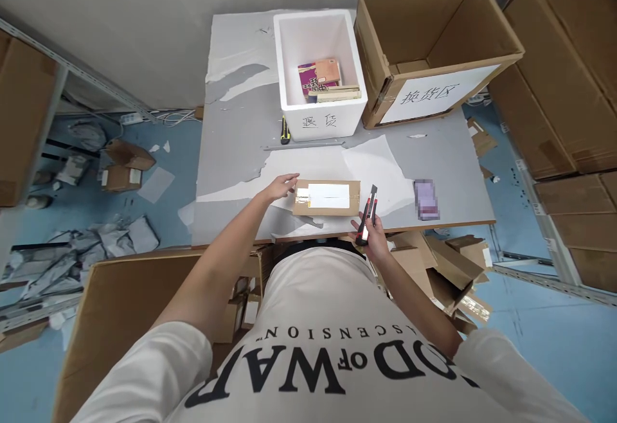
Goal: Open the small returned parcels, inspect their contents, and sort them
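Note:
A small, flat cardboard box (302,207) with a white label and clear tape lies near the table's front edge. At its left end, my left hand (282,187) grips the edge with its fingertips. My right hand (375,233) is closed around a red and black utility knife (366,216), whose blade end points up and away from me. Some fingers of that hand are close to the box's lower right corner; whether they touch it I cannot tell.
A white foam box (321,117) with several books stands at the back, beside a large open cardboard carton (434,96). A yellow and black cutter (285,131) and a blurred purple item (427,200) lie on the table (457,179). Cartons crowd the floor below.

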Demonstrator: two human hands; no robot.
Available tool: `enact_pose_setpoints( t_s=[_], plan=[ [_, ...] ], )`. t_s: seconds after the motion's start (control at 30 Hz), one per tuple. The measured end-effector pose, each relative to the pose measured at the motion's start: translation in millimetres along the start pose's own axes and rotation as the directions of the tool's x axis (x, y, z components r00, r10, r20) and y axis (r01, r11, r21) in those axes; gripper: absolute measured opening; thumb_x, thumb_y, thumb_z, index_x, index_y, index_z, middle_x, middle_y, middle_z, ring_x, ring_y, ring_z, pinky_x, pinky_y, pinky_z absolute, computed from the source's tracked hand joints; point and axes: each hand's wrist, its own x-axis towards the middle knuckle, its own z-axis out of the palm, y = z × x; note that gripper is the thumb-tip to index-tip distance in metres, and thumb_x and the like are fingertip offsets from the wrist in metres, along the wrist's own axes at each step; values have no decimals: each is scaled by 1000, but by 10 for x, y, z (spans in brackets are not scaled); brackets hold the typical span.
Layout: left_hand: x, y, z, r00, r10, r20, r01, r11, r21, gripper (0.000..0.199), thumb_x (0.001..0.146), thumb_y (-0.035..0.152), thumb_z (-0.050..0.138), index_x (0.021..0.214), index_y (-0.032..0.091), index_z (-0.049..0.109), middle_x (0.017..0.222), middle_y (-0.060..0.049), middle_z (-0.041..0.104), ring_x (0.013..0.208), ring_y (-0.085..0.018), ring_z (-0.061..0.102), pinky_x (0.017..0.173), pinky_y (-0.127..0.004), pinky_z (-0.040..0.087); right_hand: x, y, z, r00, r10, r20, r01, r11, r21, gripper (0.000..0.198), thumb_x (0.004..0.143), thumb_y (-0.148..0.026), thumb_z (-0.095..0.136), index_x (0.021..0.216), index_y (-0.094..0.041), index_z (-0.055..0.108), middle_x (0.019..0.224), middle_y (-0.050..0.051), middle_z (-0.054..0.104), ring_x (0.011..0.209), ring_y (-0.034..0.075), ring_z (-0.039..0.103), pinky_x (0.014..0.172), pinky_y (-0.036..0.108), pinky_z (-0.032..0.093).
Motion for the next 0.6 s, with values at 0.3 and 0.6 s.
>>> enact_pose_setpoints(
  t_s=[0.3, 0.6],
  plan=[
    [-4, -122, 164, 997, 64, -30, -71, 914, -399, 63, 67, 65, 67, 107, 16, 68, 93, -8, 69, 80, -17, 62, 82, -39, 51, 104, 42, 70, 989, -135, -52, 131, 988, -85, 48, 72, -55, 68, 109, -30, 50, 123, 2, 58, 113, 18, 60, 91, 33, 54],
    [-510, -286, 578, 975, 1, -222, -132, 809, -573, 62, 63, 64, 70, 101, 15, 72, 109, -8, 69, 90, -18, 64, 92, -41, 52, 765, -805, 285, 968, -222, 119, 244, 945, -219, 38, 72, -47, 72, 98, -27, 55, 105, -1, 62, 87, 13, 65, 79, 31, 57]
  ],
)
